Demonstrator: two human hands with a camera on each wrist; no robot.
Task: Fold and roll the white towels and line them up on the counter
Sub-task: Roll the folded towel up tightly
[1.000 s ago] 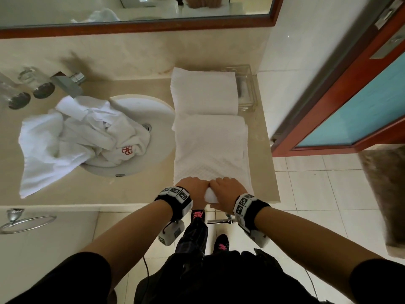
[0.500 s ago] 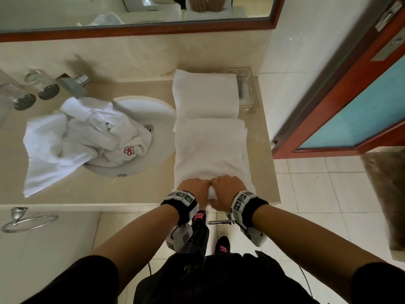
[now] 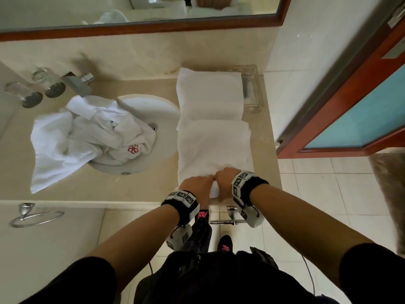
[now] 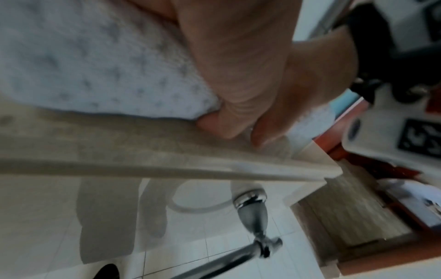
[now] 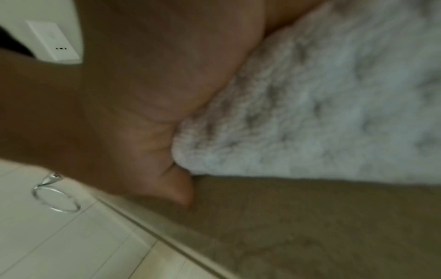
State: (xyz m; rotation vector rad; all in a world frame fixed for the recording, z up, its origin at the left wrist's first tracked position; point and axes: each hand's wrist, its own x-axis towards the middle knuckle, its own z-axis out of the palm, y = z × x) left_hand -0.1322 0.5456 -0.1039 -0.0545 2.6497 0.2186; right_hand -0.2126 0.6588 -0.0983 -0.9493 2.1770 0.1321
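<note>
White waffle-textured towel is laid flat on beige stone counter, near end rolled | roll is gripped by left hand and right hand | crumpled towels are heaped in round basin

Head cam looks steeply down from above at table, sink, floor. Both wrist cams sit v. close, low by table's near edge, facing along palms. All three share towel at that edge.
</note>
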